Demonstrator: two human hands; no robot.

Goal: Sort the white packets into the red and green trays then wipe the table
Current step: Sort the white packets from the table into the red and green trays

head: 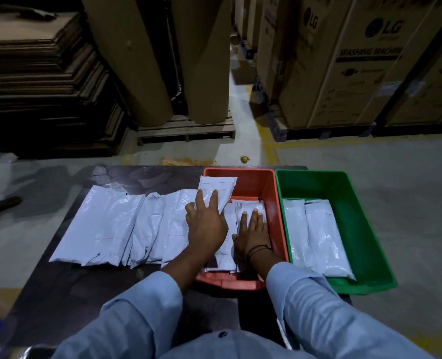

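Note:
Several white packets (105, 224) lie side by side on the dark table (85, 288). The red tray (266, 182) stands at the table's right with packets inside. My left hand (205, 221) holds a white packet (216, 189) tilted over the red tray's left rim, fingers spread on top of it. My right hand (252, 229) rests flat, fingers straight, on a packet (248, 206) lying in the red tray. The green tray (357, 203) sits to the right of the red one and holds two packets (321, 234).
Large LG cardboard boxes (357, 60) on pallets stand behind at the right. Big brown paper rolls (157, 55) and stacked cardboard sheets (38, 81) stand behind at the left. A person's foot (2, 204) shows at the far left on the floor.

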